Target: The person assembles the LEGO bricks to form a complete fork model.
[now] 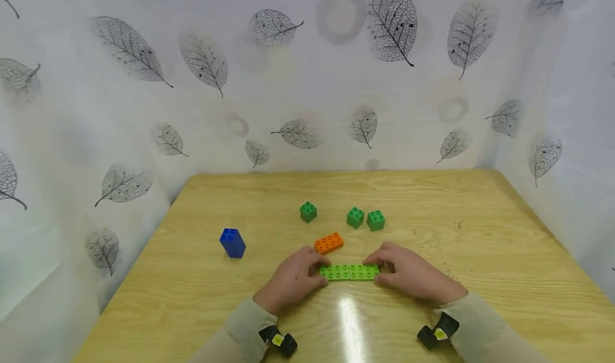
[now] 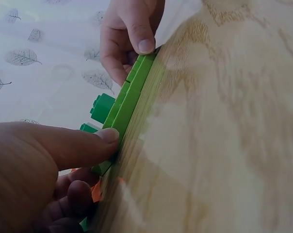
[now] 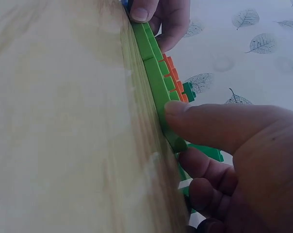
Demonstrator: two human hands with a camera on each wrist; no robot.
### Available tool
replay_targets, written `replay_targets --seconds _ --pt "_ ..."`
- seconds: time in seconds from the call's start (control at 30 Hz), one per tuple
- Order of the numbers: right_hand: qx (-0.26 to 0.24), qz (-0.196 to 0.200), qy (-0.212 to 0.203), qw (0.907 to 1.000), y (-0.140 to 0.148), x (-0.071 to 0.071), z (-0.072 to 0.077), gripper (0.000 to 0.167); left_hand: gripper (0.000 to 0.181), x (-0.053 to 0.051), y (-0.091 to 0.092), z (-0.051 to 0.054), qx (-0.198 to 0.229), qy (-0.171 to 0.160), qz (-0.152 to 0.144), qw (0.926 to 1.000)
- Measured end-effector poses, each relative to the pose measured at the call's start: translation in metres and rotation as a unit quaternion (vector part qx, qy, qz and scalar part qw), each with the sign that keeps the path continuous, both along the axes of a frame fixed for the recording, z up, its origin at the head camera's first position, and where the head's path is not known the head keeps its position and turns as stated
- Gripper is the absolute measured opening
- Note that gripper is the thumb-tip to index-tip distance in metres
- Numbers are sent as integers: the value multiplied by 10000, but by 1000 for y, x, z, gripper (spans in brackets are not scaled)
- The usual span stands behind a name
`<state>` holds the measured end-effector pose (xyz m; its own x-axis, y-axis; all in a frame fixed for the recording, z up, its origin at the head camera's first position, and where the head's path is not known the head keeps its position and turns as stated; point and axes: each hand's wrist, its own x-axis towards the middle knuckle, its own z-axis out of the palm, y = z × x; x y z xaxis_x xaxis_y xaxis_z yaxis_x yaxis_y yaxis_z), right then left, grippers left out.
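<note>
Two lime bricks (image 1: 334,273) (image 1: 364,273) (end-to-end) between grips (image 1: 297,278) (image 1: 410,273)

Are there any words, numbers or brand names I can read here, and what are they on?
None: no words, numbers or brands can be read.
Any lettering on the two lime-green rectangular plastic bricks is too small to read.
The white leaf-printed sheet shows no writing.

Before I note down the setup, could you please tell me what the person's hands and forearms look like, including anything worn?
The left hand and right hand are both ungloved. The left sleeve and right sleeve are pale beige. Each wrist carries a small black device, left and right, with a yellow patch. No cables show.
</note>
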<state>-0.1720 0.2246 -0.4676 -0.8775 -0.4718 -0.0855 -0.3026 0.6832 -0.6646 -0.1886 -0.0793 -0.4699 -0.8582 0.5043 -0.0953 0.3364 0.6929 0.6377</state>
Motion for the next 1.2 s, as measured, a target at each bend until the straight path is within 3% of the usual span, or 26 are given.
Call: replay_targets --seconds 0.23,1.2 --pt "-61 66 34 10000 0 0 0 33 31 3 -1 2 217 -208 81 9995" --pt "-91 19 94 9999 0 -1 0 35 32 4 -1 3 190 -198 138 9995"
